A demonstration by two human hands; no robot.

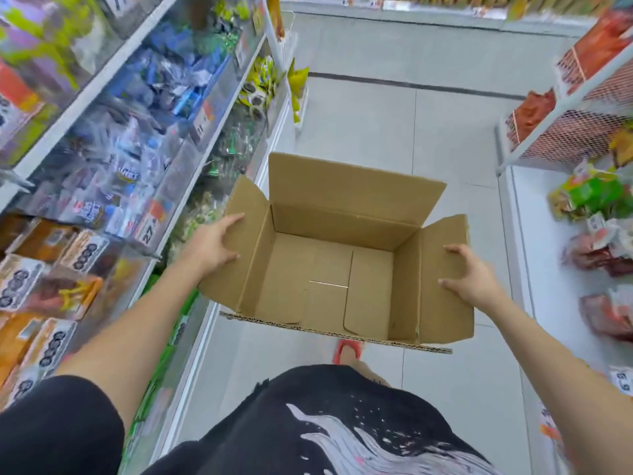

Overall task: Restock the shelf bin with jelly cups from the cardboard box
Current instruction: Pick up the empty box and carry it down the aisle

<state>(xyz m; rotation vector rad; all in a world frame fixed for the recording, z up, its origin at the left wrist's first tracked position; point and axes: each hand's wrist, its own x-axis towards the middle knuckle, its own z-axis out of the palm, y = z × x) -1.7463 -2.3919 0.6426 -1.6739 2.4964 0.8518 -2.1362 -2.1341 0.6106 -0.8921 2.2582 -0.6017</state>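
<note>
A brown cardboard box (pixel 342 269) hangs in the air over the aisle floor, top open, all flaps standing out. Only its bare bottom flaps show inside; I see no jelly cups in it. My left hand (pixel 214 243) grips the left side flap, fingers and thumb spread over it. My right hand (pixel 471 279) grips the right side flap in the same way. The box is held between the two hands in front of my body. On the left, shelves (pixel 191 180) carry clear-fronted bins of blurred packets; I cannot tell which one holds jelly cups.
Store aisle with pale floor tiles (pixel 394 125). Stocked shelves run along the left. A white shelf unit (pixel 534 214) with red, green and orange packets stands on the right. A red sandal (pixel 347 349) shows below the box. My black shirt fills the bottom.
</note>
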